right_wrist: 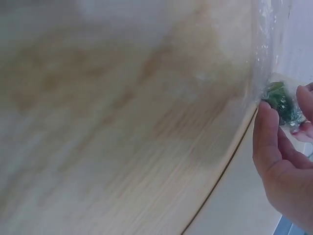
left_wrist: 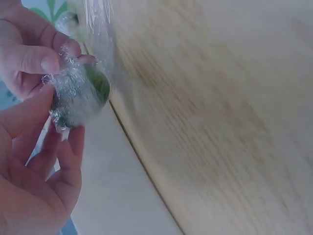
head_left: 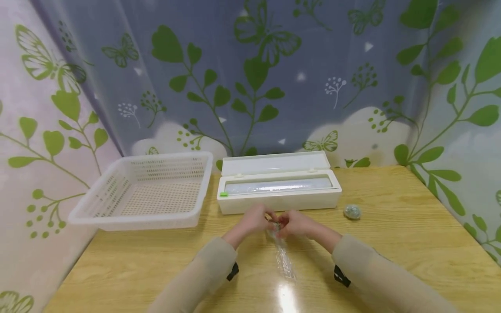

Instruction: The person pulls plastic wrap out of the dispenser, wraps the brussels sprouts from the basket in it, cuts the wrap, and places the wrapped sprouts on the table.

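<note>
Both hands meet at the front of the white box. My left hand (head_left: 256, 219) and my right hand (head_left: 298, 224) pinch a small round green thing (left_wrist: 100, 84) partly covered in crinkled cling film (left_wrist: 73, 98). Fingertips of both hands press the film at its sides; in the right wrist view dark green (right_wrist: 278, 98) shows through it. From the bundle a long loose strip of clear film (head_left: 285, 258) trails toward the front of the table. The head view mostly hides the green thing behind the fingers.
Right behind the hands stands the white cling film box (head_left: 279, 202), lid (head_left: 275, 163) up, a film roll (head_left: 278, 186) and a green slider (head_left: 224, 194) in it. A white basket (head_left: 195, 215) is at left. Another film-wrapped ball (head_left: 352, 212) lies right on the wooden table (head_left: 403, 243).
</note>
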A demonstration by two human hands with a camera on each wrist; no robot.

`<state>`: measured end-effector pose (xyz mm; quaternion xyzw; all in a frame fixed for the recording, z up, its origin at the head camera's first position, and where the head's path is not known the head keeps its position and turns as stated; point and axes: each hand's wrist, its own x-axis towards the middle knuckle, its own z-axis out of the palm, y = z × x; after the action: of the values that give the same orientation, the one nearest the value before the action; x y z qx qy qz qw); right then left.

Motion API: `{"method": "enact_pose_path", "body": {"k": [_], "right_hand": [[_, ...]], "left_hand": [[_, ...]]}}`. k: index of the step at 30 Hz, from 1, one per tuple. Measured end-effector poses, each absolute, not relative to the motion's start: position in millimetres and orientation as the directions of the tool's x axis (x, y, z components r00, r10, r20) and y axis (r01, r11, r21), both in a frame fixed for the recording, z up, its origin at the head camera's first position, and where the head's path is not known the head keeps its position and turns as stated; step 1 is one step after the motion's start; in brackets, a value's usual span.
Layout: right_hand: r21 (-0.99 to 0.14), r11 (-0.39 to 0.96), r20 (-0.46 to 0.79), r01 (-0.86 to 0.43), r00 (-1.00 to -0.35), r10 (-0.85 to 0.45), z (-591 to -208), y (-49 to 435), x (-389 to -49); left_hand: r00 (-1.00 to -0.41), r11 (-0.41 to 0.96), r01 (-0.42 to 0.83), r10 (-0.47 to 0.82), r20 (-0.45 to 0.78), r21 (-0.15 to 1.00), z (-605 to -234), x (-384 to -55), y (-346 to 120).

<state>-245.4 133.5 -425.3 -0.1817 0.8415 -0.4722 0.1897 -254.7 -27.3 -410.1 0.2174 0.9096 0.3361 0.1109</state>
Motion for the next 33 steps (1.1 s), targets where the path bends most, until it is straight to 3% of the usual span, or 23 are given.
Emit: {"method": "enact_pose_path", "body": {"k": [10, 14, 22, 28, 33], "right_hand": [[-0.813, 0.555, -0.069, -0.175, -0.918, -0.390, -426.3, 136.3, -259.2], [-0.802, 0.569, -0.047, -0.181, -0.931, -0.363, -426.9, 137.7, -262.0], [-0.737, 0.610, 0.024, -0.291, -0.913, -0.406, -432.0, 134.3, -268.8], [-0.721, 0.570, 0.065, -0.395, -0.857, -0.511, -433.4, 133.8, -266.9], [-0.747, 0.552, 0.025, -0.370, -0.845, -0.534, -430.5, 136.7, -263.4]], "left_hand": [[-0.901, 0.567, 0.233, 0.431, -0.044, 0.790, -407.7, -264.2, -27.4], [-0.903, 0.586, 0.227, 0.425, -0.057, 0.778, -407.5, -267.2, -31.8], [-0.878, 0.639, 0.278, 0.473, -0.080, 0.717, -410.0, -273.2, -30.8], [-0.880, 0.665, 0.282, 0.467, -0.090, 0.692, -412.1, -272.9, -30.8], [-0.869, 0.670, 0.296, 0.485, -0.099, 0.681, -414.7, -269.4, -32.0]]}}
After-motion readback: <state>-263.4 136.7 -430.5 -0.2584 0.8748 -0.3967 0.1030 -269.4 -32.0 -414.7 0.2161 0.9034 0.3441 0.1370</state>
